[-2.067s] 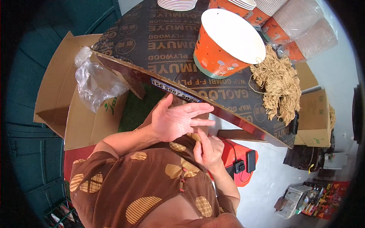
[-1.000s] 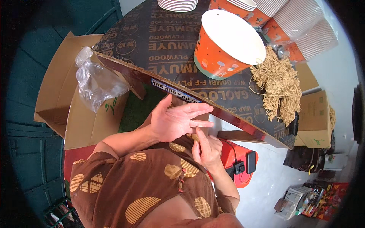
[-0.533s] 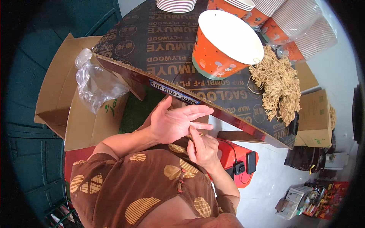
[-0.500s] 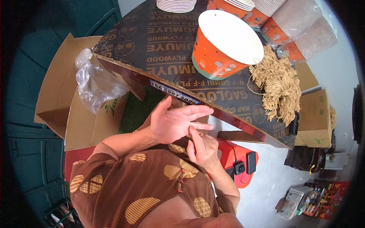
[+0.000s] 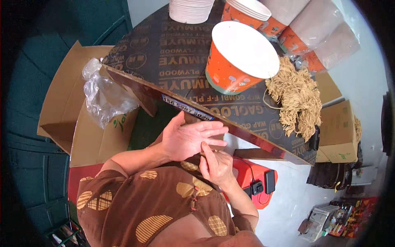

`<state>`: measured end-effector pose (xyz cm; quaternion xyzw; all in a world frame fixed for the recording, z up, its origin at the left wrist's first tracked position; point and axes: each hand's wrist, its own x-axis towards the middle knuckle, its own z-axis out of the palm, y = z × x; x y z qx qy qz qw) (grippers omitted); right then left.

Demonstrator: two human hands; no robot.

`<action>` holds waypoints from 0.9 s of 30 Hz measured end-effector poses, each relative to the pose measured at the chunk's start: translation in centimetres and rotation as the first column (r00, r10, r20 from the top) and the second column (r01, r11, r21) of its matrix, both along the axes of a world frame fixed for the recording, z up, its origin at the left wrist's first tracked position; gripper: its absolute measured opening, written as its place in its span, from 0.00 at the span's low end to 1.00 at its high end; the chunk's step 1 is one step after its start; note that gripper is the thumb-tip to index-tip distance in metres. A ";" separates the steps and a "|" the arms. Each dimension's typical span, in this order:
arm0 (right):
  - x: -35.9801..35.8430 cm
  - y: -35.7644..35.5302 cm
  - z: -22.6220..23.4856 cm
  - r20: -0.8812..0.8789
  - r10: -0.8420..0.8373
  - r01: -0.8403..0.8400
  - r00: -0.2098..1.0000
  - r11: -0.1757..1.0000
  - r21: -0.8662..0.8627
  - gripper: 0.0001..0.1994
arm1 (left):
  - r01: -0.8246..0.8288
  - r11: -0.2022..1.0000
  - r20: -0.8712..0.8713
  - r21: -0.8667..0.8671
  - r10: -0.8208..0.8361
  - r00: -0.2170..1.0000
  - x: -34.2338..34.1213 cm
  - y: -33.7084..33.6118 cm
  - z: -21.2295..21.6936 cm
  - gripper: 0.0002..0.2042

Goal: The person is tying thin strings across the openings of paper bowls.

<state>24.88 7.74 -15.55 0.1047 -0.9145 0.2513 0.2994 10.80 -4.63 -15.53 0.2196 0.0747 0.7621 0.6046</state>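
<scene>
My left hand (image 5: pixel 183 142) is held palm up in front of the table edge, its fingers stretched out and nothing on it. Just to its right is my right hand (image 5: pixel 218 166), index finger extended with the tip at the base of the left fingers, touching or very close. Its thumb stands apart and the other fingers curl, partly hidden; I see nothing held there. Beyond the hands, a large orange paper bucket (image 5: pixel 240 57) with a white inside stands tilted in view on the table. Right of it lies a bundle of tan twisted cord (image 5: pixel 298 99).
The dark plywood table (image 5: pixel 177 55) has a raised front edge near my hands. Stacked paper buckets (image 5: pixel 247 14) stand at the back. Left are an open cardboard box (image 5: pixel 61 99) and a clear plastic bag (image 5: pixel 105 92). A red box (image 5: pixel 242 171) with a phone sits below right.
The view has shifted slightly, so the table and bucket sit a little lower in the picture. My hands keep nearly the same pose, the right index finger still at the left hand.
</scene>
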 end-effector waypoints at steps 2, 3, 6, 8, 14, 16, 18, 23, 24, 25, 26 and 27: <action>0.0 0.0 0.2 0.021 0.006 -0.006 1.000 1.000 -0.002 0.24 | -0.011 1.000 -0.030 0.005 0.011 0.999 -0.1 -0.1 0.0 0.50; 0.0 0.2 0.5 0.033 0.013 -0.013 0.999 1.000 0.005 0.23 | 0.013 1.000 0.008 0.024 -0.013 1.000 0.0 -0.3 0.3 0.50; -0.1 0.9 2.8 0.001 0.004 -0.004 1.000 1.000 0.029 0.17 | -0.116 0.991 -0.329 -0.061 0.090 0.940 -0.4 -0.9 1.6 0.44; 0.1 1.8 3.6 -0.078 -0.026 0.027 0.997 0.999 0.017 0.16 | -0.370 0.919 -0.799 -0.139 0.116 0.590 -1.5 -1.2 2.2 0.32; 0.7 5.6 7.1 -0.231 -0.178 0.188 0.957 0.982 0.025 0.09 | -0.499 0.866 -0.951 -0.042 0.119 0.286 -3.3 -2.8 9.8 0.10; 0.8 6.5 7.7 -0.270 -0.238 0.248 0.933 0.969 0.002 0.08 | -0.528 0.814 -0.965 0.244 0.258 -0.049 -4.3 -2.0 12.5 0.07; 0.8 7.1 8.3 -0.286 -0.315 0.323 0.905 0.946 -0.021 0.07 | -0.462 0.676 -0.817 0.574 0.432 -0.383 -5.2 -0.3 14.2 0.07; -0.8 8.8 9.1 -0.214 -0.421 0.395 0.881 0.905 -0.156 0.08 | -0.198 0.520 -0.469 0.831 0.464 -0.751 -6.1 3.2 17.1 0.11; -1.1 9.4 8.8 -0.210 -0.404 0.376 0.890 0.912 -0.162 0.08 | -0.179 0.534 -0.457 0.826 0.450 -0.767 -6.3 4.0 17.2 0.11; -1.6 9.7 8.7 -0.186 -0.403 0.369 0.896 0.909 -0.192 0.08 | -0.173 0.520 -0.447 0.836 0.465 -0.764 -6.5 4.7 17.2 0.11; -2.0 10.0 8.7 -0.160 -0.401 0.363 0.902 0.905 -0.222 0.09 | -0.167 0.507 -0.437 0.845 0.479 -0.761 -6.8 5.4 17.1 0.10; -2.0 10.3 8.8 -0.101 -0.384 0.361 0.918 0.913 -0.188 0.12 | -0.180 0.551 -0.459 0.815 0.424 -0.781 -7.1 5.7 17.1 0.11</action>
